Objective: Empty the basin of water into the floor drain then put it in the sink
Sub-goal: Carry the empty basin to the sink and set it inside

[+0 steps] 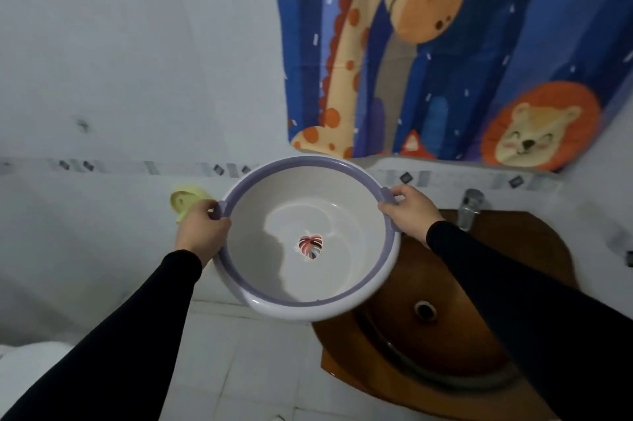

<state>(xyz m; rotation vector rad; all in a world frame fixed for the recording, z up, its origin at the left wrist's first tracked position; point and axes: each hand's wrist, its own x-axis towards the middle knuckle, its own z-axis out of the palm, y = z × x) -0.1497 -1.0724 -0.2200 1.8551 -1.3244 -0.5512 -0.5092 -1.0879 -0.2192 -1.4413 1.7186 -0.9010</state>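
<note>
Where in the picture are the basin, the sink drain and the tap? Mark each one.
basin [310, 309]: head view, on its near white outer rim.
sink drain [425, 310]: head view, on the dark hole in the sink's bowl.
tap [470, 206]: head view, on its metal body behind the sink.

dim, cool indoor light here; i see a soft shadow inside the basin [308, 235], slight overall blur, and wide-angle bending of the wall tiles [102, 78] at the edges.

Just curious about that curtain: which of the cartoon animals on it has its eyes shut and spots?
The giraffe, tall with orange spots; the lion lower right has a round orange mane instead.
</note>
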